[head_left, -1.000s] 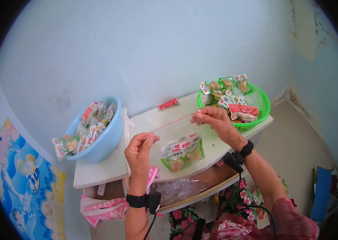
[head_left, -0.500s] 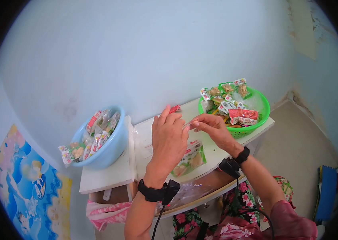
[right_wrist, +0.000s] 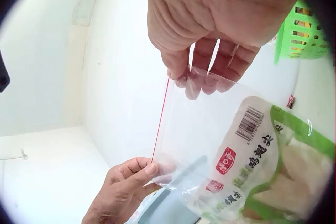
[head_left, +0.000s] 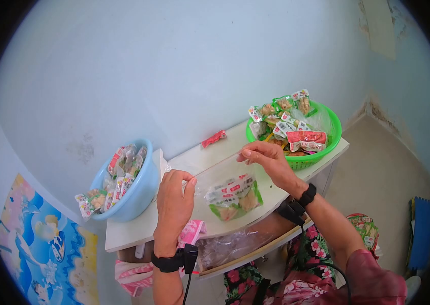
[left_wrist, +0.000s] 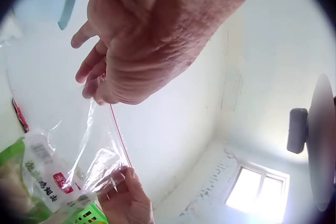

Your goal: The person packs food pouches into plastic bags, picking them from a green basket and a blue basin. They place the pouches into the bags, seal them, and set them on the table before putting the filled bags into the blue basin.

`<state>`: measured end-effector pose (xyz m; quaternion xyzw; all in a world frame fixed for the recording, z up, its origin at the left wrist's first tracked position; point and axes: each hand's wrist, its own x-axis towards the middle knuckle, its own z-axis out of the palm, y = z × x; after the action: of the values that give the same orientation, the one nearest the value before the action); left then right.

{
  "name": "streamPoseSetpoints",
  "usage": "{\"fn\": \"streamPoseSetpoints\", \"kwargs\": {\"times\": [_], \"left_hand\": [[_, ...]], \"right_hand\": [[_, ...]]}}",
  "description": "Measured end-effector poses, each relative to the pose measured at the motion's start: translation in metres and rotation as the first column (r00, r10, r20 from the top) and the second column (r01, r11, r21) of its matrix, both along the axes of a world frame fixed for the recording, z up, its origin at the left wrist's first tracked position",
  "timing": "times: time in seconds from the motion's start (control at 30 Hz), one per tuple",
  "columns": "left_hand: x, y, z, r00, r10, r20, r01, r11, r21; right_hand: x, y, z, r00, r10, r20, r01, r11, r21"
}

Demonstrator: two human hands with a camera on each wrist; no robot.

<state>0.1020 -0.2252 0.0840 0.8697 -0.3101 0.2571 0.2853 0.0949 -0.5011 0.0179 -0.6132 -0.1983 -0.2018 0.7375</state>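
A clear zip bag (right_wrist: pixel 205 108) with a red line along its top is stretched between my two hands. My left hand (head_left: pixel 174 206) pinches one top corner between thumb and fingers. At the opposite corner my right hand (head_left: pixel 272 162) pinches the bag, thumb on one side and fingers on the other. Inside the bag, green-and-white snack packets (head_left: pixel 235 198) with red labels sit low; pale food shows through a packet's window in the right wrist view. Nearest the right hand stands a green basket (head_left: pixel 304 163), piled with similar packets.
A light blue basin (head_left: pixel 141 190) full of packets stands on the left of the white table (head_left: pixel 202 156). Against the wall lies a red packet (head_left: pixel 213 139). Below the tabletop, an open drawer (head_left: pixel 271 233) contains clear plastic. A pink-and-white cloth (head_left: pixel 192 233) hangs at the front.
Half a second ago my left hand had come across the bag, close to my right hand. Now it is back at the left corner, and the bag's top is stretched out again.
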Motion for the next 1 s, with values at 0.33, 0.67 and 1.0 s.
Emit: {"fn": "streamPoseSetpoints", "kwargs": {"times": [0.33,0.67,1.0], "left_hand": [[0.009,0.007,-0.034,0.777,-0.545,-0.315,0.142,0.640,-0.755],[0.022,0.000,-0.087,0.733,-0.571,-0.370,0.086,0.618,-0.782],[0.020,-0.003,-0.098,0.746,-0.592,-0.306,0.092,0.545,-0.833]], "right_hand": [[0.004,-0.001,-0.001,0.999,0.034,0.007,-0.034,0.999,0.023],[-0.002,-0.008,0.001,0.998,-0.042,0.041,0.044,0.998,-0.039],[-0.008,-0.007,-0.024,0.979,0.143,-0.144,-0.167,0.971,-0.172]]}}
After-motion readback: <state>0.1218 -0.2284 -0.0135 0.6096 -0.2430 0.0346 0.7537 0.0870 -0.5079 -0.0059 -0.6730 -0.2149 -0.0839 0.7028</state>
